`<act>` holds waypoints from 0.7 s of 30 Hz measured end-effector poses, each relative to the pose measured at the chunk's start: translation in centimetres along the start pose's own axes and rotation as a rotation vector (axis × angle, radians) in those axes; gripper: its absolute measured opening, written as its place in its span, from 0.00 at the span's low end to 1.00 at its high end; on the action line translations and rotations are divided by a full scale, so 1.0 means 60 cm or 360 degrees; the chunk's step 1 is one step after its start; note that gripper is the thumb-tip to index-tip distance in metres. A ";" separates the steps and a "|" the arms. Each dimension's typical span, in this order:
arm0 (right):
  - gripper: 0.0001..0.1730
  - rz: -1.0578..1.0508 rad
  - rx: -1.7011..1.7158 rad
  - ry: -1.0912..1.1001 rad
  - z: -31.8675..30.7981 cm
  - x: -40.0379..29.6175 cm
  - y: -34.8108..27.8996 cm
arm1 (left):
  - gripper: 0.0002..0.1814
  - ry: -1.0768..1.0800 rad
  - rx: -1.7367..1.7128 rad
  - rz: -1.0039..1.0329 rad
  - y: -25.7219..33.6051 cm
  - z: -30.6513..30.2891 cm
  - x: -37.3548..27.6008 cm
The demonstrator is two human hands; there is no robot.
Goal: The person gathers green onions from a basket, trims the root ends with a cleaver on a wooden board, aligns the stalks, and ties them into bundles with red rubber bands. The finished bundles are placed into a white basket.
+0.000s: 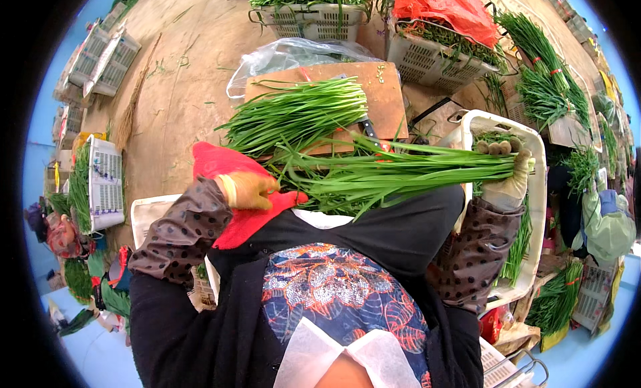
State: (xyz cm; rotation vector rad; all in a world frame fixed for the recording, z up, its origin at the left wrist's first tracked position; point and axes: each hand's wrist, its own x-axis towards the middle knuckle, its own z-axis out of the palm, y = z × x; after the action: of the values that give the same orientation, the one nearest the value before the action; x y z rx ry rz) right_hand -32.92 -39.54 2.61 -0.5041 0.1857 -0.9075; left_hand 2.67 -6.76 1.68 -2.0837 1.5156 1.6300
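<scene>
My right hand (505, 170), in a pale work glove with soiled fingertips, grips a bunch of garlic chives (410, 170) by the pale stem ends. The long green leaves trail left across my lap. My left hand (249, 190), in a yellowish glove and blurred, is over a red cloth (250, 223) at my left knee, near the leaf tips. Its fingers are curled, but I cannot tell whether they grip the cloth. Beyond my hands, a thick pile of chives (305, 113) lies on a wooden board (390, 100), beside a black-handled knife (369, 129).
At my right is a white plastic basket (538, 228) with greens inside. Crates of greens (315, 20) and a crate partly covered by red mesh (440, 57) stand ahead. A clear plastic bag (250, 70) lies behind the board. A straw broom (132, 113) rests on the floor to the left.
</scene>
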 end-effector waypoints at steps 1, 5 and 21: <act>0.18 0.0063 -0.0068 0.0011 0.013 0.001 -0.001 | 0.30 0.0278 0.0315 0.0112 0.008 -0.019 -0.021; 0.17 0.0038 -0.0225 -0.0226 0.126 -0.015 0.035 | 0.48 0.1231 -0.0168 0.0828 0.084 -0.069 -0.035; 0.08 -0.0167 0.0059 0.0675 0.059 0.108 0.193 | 0.27 0.1508 0.0451 0.0361 0.033 -0.210 0.126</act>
State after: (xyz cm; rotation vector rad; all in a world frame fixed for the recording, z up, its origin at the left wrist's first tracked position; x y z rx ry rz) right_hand -19.54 -37.57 0.33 -0.2836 0.5301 -1.1124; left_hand 9.33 -19.98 2.11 -2.7120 2.0950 0.3297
